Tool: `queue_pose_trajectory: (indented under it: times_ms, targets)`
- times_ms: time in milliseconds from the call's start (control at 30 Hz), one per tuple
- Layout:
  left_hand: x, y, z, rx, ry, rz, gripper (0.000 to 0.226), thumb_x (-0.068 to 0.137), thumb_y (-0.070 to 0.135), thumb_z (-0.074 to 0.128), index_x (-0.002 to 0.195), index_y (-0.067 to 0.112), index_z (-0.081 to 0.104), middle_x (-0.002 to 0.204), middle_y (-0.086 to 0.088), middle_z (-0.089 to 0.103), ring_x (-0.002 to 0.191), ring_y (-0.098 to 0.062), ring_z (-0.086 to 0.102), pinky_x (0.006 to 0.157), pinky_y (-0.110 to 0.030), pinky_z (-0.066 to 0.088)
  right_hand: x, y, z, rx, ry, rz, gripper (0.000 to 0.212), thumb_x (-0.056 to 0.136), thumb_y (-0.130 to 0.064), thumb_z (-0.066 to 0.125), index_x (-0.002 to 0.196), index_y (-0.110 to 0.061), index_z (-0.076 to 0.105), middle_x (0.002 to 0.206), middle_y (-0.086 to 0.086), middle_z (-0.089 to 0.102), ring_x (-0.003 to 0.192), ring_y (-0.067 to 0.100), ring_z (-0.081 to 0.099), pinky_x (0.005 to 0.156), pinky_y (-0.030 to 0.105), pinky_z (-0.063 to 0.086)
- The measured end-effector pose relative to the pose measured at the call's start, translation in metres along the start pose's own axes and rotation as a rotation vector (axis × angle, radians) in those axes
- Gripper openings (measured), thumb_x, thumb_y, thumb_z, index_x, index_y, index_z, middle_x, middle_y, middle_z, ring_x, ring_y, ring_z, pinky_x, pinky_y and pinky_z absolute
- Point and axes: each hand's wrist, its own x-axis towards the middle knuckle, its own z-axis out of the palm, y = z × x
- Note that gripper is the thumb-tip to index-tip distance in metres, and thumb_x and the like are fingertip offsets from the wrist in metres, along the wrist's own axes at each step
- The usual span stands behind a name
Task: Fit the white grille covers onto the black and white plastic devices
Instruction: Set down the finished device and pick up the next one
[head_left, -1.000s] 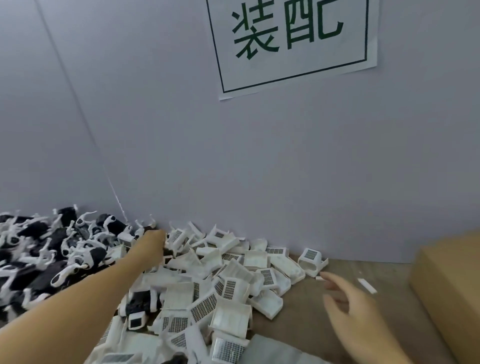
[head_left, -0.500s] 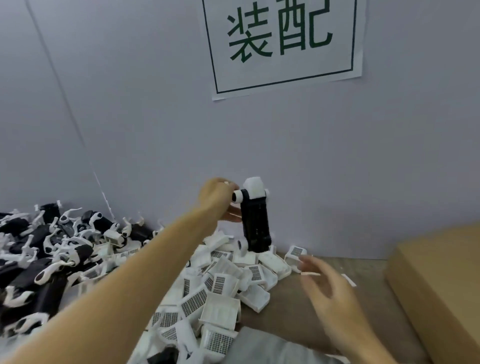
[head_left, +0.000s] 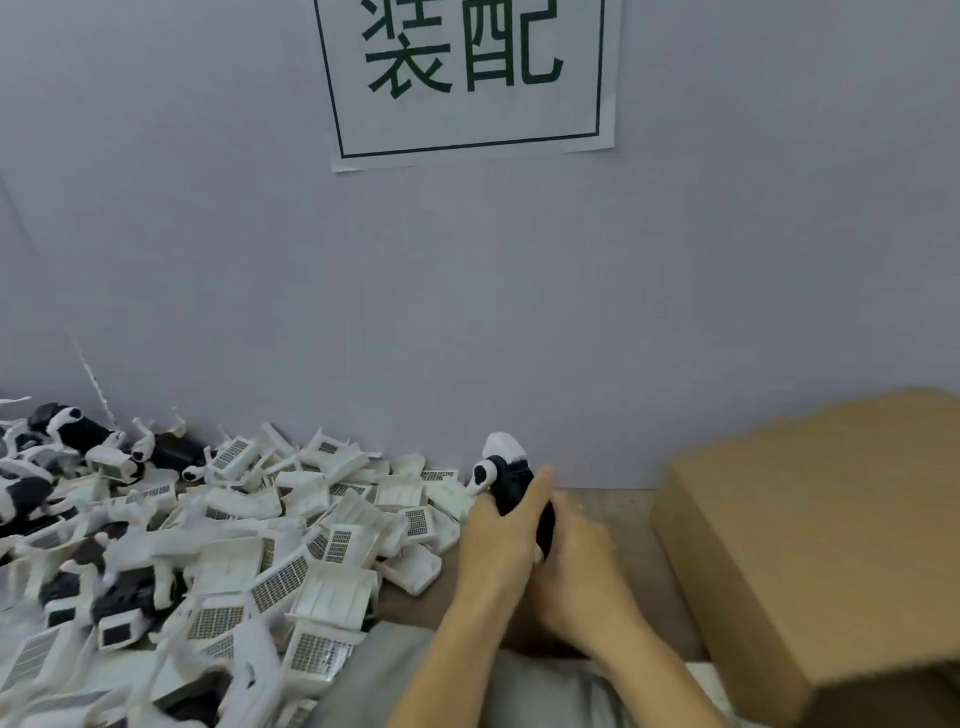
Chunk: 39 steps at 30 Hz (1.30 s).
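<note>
Since the earlier frame the left hand (head_left: 498, 540) has come off the heap & brought one black-and-white plastic device (head_left: 511, 486) down to the bare brown table (head_left: 618, 506) at approx 5 o'clock in view, and the right hand (head_left: 582, 566) has closed in to meet it. Now: the left hand's fingers are curled round the black body, white capped end sticking up past the thumb; the right hand is pressed against the device's lower end, but whether it clamps the device or something else I can't tell, since the fingers are hidden behind the left hand. No cover is visible on the held device, so fitting hasn't started on this one as far as can be seen. Progress, my judgement: early on; no finished unit w/ a grille is identifiable anywhere, tho blur at the lower left could hide one. Counts: 1 device in hand; a heap of further black-and-white devices (head_left: 78, 434) at 9 o'clock, too tangled to count, roughly a dozen or more. The loose white ribbed grille covers (head_left: 332, 545) are piled from 7 to 8 o'clock out to the centre, several dozen approx, exact no. not countable. Also 1 brown cardboard box (head_left: 810, 545) at 4 o'clock, 1 white paper sign with green characters (head_left: 467, 78) at 12 on the grey wall (head_left: 727, 286).
</note>
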Motion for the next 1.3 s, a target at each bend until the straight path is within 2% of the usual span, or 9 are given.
queue_pose_trajectory:
  times_ms: [100, 267, 433, 667, 800, 933, 1067, 1167, 1300]
  targets:
    - [0.009, 0.001, -0.007, 0.018, 0.092, 0.037, 0.023, 0.091, 0.036, 0.069, 0.099, 0.014, 0.071, 0.090, -0.002, 0.077, 0.089, -0.016, 0.072, 0.088, -0.039, 0.056, -0.001, -0.006, 0.001, -0.118, 0.036, -0.056, 0.047, 0.070, -0.036, 0.058, 0.117, -0.035, 0.053, 0.093, -0.011, 0.068, 0.089, 0.015, 0.064, 0.064, 0.028, 0.046]
    - [0.013, 0.003, -0.017, 0.210, 0.078, 0.196, 0.011, 0.090, 0.020, 0.067, 0.085, 0.028, 0.063, 0.080, 0.012, 0.070, 0.072, 0.006, 0.066, 0.059, -0.009, 0.044, 0.003, 0.001, -0.007, 0.349, -0.145, -0.012, 0.047, 0.076, -0.026, 0.070, 0.109, -0.056, 0.055, 0.104, -0.023, 0.069, 0.095, -0.010, 0.064, 0.074, 0.012, 0.052]
    - [0.006, -0.003, -0.023, 0.686, -0.229, 0.461, 0.029, 0.090, 0.018, 0.057, 0.115, 0.032, 0.059, 0.107, 0.011, 0.069, 0.102, -0.015, 0.064, 0.086, -0.035, 0.051, 0.012, 0.003, -0.018, 0.631, 0.031, 0.159, 0.095, 0.071, -0.049, 0.086, 0.149, -0.025, 0.039, 0.116, -0.019, 0.064, 0.105, -0.006, 0.062, 0.089, 0.020, 0.052]
    - [-0.007, -0.009, 0.006, 0.902, -0.204, 0.618, 0.039, 0.091, 0.027, 0.054, 0.129, 0.026, 0.045, 0.119, 0.005, 0.062, 0.109, -0.023, 0.059, 0.088, -0.041, 0.046, 0.015, 0.010, -0.026, 0.390, 0.433, 0.303, 0.069, 0.083, -0.050, 0.073, 0.138, -0.012, 0.055, 0.116, 0.000, 0.065, 0.108, 0.020, 0.063, 0.087, 0.033, 0.051]
    - [-0.017, -0.009, 0.020, 1.161, 0.000, 0.655, 0.044, 0.088, 0.030, 0.052, 0.128, 0.018, 0.037, 0.120, 0.003, 0.050, 0.113, -0.024, 0.053, 0.094, -0.045, 0.036, 0.018, 0.001, -0.025, 0.524, 0.295, 0.225, 0.047, 0.098, -0.058, 0.043, 0.117, -0.017, 0.054, 0.110, -0.001, 0.060, 0.101, 0.016, 0.058, 0.085, 0.031, 0.043]
    - [-0.005, -0.005, -0.001, 0.752, 0.245, 0.446, 0.043, 0.086, 0.038, 0.062, 0.113, 0.022, 0.033, 0.109, 0.007, 0.057, 0.109, -0.022, 0.059, 0.096, -0.045, 0.042, 0.009, -0.019, -0.023, 0.646, 0.021, -0.005, 0.054, 0.099, -0.059, 0.038, 0.148, -0.036, 0.033, 0.140, -0.023, 0.041, 0.125, -0.002, 0.050, 0.108, 0.027, 0.038]
    - [0.008, 0.013, -0.028, 0.048, 0.335, 0.250, 0.048, 0.084, 0.029, 0.076, 0.104, 0.020, 0.034, 0.094, -0.002, 0.063, 0.079, -0.016, 0.066, 0.066, -0.030, 0.054, 0.008, -0.039, -0.024, 0.577, 0.203, -0.193, 0.032, 0.092, -0.044, 0.050, 0.121, -0.034, 0.060, 0.116, -0.018, 0.066, 0.103, 0.001, 0.066, 0.085, 0.019, 0.052]
    - [0.020, 0.017, -0.042, -0.366, 0.154, 0.076, 0.035, 0.085, 0.031, 0.077, 0.099, 0.007, 0.056, 0.085, -0.007, 0.062, 0.073, -0.020, 0.064, 0.070, -0.032, 0.053, 0.012, -0.035, -0.026, 0.372, 0.361, -0.014, 0.015, 0.095, -0.017, 0.052, 0.096, -0.030, 0.061, 0.084, -0.005, 0.066, 0.077, 0.015, 0.063, 0.065, 0.023, 0.048]
    - [0.019, 0.016, -0.047, -0.762, -0.007, -0.067, 0.015, 0.095, 0.013, 0.062, 0.099, 0.000, 0.069, 0.091, -0.016, 0.068, 0.082, -0.030, 0.070, 0.061, -0.033, 0.055, 0.005, -0.015, -0.014, 0.690, -0.040, 0.285, 0.020, 0.098, -0.013, 0.048, 0.105, -0.010, 0.066, 0.089, 0.014, 0.066, 0.070, 0.026, 0.062, 0.056, 0.032, 0.044]
